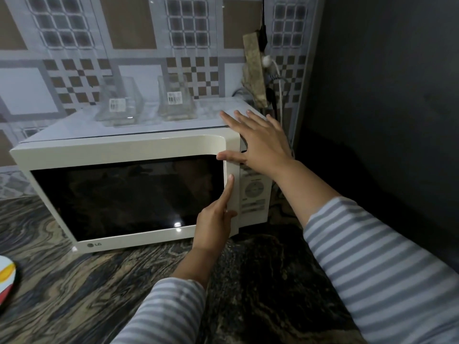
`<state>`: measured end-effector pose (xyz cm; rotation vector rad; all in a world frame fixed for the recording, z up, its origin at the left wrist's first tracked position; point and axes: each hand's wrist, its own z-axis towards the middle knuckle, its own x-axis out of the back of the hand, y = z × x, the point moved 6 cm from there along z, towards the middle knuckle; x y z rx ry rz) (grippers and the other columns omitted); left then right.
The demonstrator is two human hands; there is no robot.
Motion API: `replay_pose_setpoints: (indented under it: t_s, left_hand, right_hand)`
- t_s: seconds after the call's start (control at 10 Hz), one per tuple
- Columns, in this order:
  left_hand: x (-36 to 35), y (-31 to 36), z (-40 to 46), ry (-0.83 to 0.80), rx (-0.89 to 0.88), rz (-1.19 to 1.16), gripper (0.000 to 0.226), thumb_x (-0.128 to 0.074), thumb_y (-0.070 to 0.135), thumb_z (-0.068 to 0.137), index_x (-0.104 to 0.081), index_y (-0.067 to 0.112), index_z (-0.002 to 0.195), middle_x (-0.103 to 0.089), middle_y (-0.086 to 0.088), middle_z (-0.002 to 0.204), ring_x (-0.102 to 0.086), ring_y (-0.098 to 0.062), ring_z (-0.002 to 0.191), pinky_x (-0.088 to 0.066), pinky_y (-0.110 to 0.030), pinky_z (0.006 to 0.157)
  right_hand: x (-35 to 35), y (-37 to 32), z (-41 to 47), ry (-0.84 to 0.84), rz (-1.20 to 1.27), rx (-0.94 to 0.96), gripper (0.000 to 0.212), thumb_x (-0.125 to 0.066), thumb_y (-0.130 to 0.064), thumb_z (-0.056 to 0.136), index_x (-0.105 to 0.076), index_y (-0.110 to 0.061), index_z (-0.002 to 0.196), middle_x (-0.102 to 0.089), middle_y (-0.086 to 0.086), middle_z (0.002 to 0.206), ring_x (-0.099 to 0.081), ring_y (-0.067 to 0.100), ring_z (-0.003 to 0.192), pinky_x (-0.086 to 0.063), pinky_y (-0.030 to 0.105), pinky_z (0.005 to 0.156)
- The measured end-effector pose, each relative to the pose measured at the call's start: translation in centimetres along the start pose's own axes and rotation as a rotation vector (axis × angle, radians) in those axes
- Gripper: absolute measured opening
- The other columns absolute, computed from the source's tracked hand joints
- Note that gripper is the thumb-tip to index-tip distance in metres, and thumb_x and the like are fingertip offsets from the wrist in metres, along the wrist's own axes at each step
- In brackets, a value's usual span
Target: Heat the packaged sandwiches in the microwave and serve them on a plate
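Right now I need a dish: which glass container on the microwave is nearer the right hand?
The right-hand glass container, with the barcode label; the other glass container sits further from the right hand.

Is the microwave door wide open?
No, the microwave door sits shut against its frame, with the left hand at its right edge.

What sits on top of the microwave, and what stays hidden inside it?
Two clear glass containers stand on the microwave, and the right hand rests there. The dark door hides the inside.
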<state>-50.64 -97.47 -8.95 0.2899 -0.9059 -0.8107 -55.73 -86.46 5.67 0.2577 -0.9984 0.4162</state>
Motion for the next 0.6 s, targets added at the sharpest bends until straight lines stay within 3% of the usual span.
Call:
replay_pose_setpoints:
  t_s: [0.1, 0.2, 0.3, 0.4, 0.5, 0.6]
  left_hand:
    - [0.0, -0.1, 0.5, 0.016, 0.019, 0.014, 0.105, -0.064, -0.009, 0.08, -0.003, 0.047, 0.145, -0.046, 0.013, 0.062, -0.039, -0.009, 0.057, -0.03, -0.002, 0.055]
    - [0.0, -0.3, 1.0, 0.033, 0.026, 0.013, 0.1, -0.063, -0.011, 0.08, -0.004, 0.037, 0.145, -0.065, -0.012, 0.074, -0.048, -0.015, 0.07, -0.033, 0.003, 0.057]
    - [0.0, -0.4, 1.3, 0.027, 0.022, 0.011, 0.1, -0.063, -0.01, 0.081, -0.002, 0.036, 0.146, -0.063, -0.01, 0.077, -0.046, -0.012, 0.06, -0.035, -0.004, 0.062]
    - [-0.2, -0.3, 1.1, 0.001, 0.031, 0.051, 0.104, -0.062, -0.008, 0.082, 0.004, 0.045, 0.144, -0.049, 0.002, 0.073, -0.039, -0.005, 0.059, -0.032, -0.009, 0.063]
    - [-0.5, -0.5, 1.2, -0.093, 0.043, -0.059, 0.106, -0.055, -0.008, 0.086, 0.007, 0.058, 0.139, -0.056, 0.0, 0.098, -0.053, -0.004, 0.08, -0.037, -0.007, 0.073]
    - [-0.3, 0.4, -0.7, -0.21, 0.021, -0.092, 0.098, -0.061, 0.002, 0.088, 0.003, 0.047, 0.147, -0.047, -0.005, 0.139, -0.048, -0.018, 0.125, -0.043, -0.029, 0.101]
  right_hand:
    - [-0.1, 0.0, 0.2, 0.02, 0.011, -0.006, 0.096, -0.024, -0.09, 0.066, -0.008, -0.044, 0.15, -0.021, -0.004, 0.159, -0.015, 0.017, 0.147, -0.012, 0.045, 0.118]
    - [-0.2, -0.1, 0.5, 0.055, -0.004, -0.021, 0.093, -0.029, -0.087, 0.07, -0.012, -0.043, 0.15, -0.025, -0.004, 0.158, -0.018, 0.018, 0.146, -0.012, 0.045, 0.117]
    - [-0.2, 0.1, 0.7, 0.062, -0.006, -0.026, 0.093, -0.03, -0.087, 0.069, -0.018, -0.042, 0.15, -0.027, -0.005, 0.157, -0.019, 0.017, 0.146, -0.011, 0.046, 0.117]
    - [-0.4, -0.1, 0.4, 0.015, 0.008, -0.033, 0.092, -0.029, -0.086, 0.07, -0.019, -0.042, 0.149, -0.024, -0.006, 0.158, -0.014, 0.016, 0.147, -0.004, 0.047, 0.117]
    - [0.0, -0.1, 0.6, -0.023, 0.0, -0.056, 0.089, -0.027, -0.084, 0.075, -0.007, -0.041, 0.151, -0.01, -0.003, 0.161, 0.001, 0.017, 0.149, 0.005, 0.052, 0.117]
    - [0.4, -1.4, -1.6, 0.037, 0.028, -0.058, 0.084, -0.021, -0.078, 0.084, 0.004, -0.036, 0.152, 0.009, 0.002, 0.161, 0.018, 0.02, 0.146, 0.012, 0.058, 0.114]
